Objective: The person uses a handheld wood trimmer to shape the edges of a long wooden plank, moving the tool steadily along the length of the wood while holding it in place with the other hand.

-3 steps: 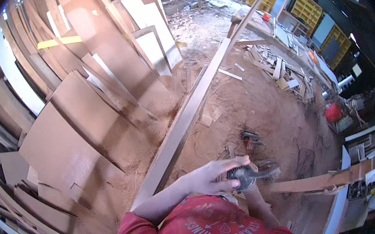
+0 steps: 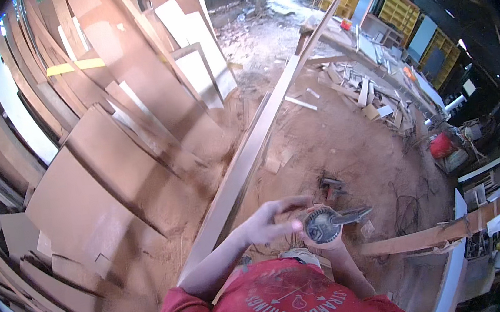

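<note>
Sawdust-covered floor (image 2: 346,146) of a woodworking shop, reddish-brown, strewn with offcuts.

Boards (image 2: 107,128): many large brown and white sheets leaning in rows along the left side, overlapping.

Plank (image 2: 249,150): one long pale plank, running from near the person's chest up and away toward the far worktop (image 2: 367,52); it lies tilted across the floor.

Right hand (image 2: 326,242): closed around a small round metal tool (image 2: 323,224), a toothed or ribbed disc with a slim grey handle or blade sticking out to the right. Tool sits low in the middle, just above the red shirt (image 2: 278,305), over the floor.

Left hand (image 2: 272,217): fingers loosely spread, half open, holding nothing; fingertips touching or just beside the disc's left edge, exact contact cannot be told.

Clamp-like dark item (image 2: 329,187): on the floor just beyond the hands, small, kind unclear.

Red container (image 2: 441,145): on the floor at the right, near tangled cables (image 2: 411,206).

Yellow shelving (image 2: 393,10): far right background, behind the worktop littered with wood scraps.

Narrow beam (image 2: 447,233): low right, lying near level beside the person.
</note>
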The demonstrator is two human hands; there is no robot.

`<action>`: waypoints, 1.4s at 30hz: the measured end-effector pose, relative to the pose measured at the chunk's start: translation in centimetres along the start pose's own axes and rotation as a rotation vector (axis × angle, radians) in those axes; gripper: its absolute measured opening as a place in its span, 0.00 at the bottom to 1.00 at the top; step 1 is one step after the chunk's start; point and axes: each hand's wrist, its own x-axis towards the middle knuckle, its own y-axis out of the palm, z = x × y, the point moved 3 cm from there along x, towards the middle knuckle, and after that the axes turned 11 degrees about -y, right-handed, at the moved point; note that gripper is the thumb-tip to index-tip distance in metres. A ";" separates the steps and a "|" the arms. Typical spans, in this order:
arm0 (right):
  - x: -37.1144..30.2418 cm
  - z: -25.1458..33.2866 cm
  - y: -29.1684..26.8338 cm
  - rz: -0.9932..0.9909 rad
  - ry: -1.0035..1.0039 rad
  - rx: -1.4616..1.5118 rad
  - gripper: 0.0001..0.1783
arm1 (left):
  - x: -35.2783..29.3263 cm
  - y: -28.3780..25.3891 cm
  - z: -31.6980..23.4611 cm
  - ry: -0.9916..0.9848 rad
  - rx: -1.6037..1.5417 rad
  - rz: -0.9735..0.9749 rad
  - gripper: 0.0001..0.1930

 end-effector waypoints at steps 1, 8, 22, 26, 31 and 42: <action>0.4 0.1 0.0 -0.081 0.004 0.052 0.40 | 0.3 -1.7 3.1 -0.118 0.035 -0.176 0.37; 3.9 -6.4 -6.5 -0.190 -0.023 -0.171 0.44 | -3.0 -12.3 21.2 -0.559 0.535 -0.981 0.30; 20.4 -31.4 -15.5 -0.538 0.099 -0.035 0.39 | 22.2 -28.8 24.2 -0.404 0.877 -0.953 0.27; 26.6 -45.3 -18.7 -0.591 0.115 -0.040 0.39 | 37.6 -34.2 27.0 -0.448 0.949 -0.891 0.41; 36.9 -57.2 -21.2 -0.562 0.250 -0.067 0.40 | 51.9 -40.1 29.2 -0.603 1.061 -0.798 0.54; 58.3 -73.2 -14.9 -0.620 0.424 -0.027 0.18 | 55.8 -43.7 31.9 -0.695 1.059 -0.817 0.47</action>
